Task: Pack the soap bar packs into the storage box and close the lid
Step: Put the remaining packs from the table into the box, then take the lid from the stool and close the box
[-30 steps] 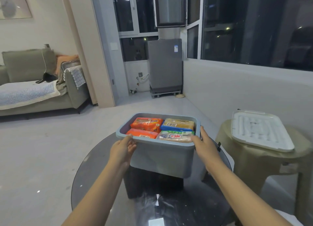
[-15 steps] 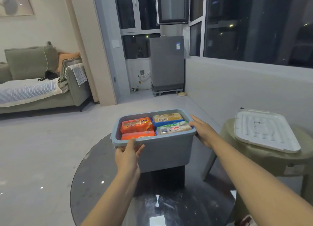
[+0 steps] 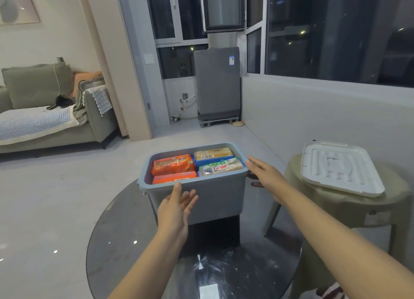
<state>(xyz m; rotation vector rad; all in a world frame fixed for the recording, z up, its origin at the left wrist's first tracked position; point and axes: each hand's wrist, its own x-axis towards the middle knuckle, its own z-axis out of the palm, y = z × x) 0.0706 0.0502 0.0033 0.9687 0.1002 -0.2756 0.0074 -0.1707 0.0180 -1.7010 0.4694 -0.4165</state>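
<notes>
Storage box between hands, left hand spread at front, right hand spread at side

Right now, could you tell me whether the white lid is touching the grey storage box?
Apart. The head view shows the white lid lying on the stool, with open floor between it and the grey storage box on the glass table.

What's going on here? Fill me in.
A person is packing soap packs into a grey-blue box on a round glass table. The box looks full, four packs showing. The left hand is open at the box's near wall, thumb at the rim. The right hand is on the box's right end, fingers at the rim. The white lid is off, lying on a stool to the right.
</notes>
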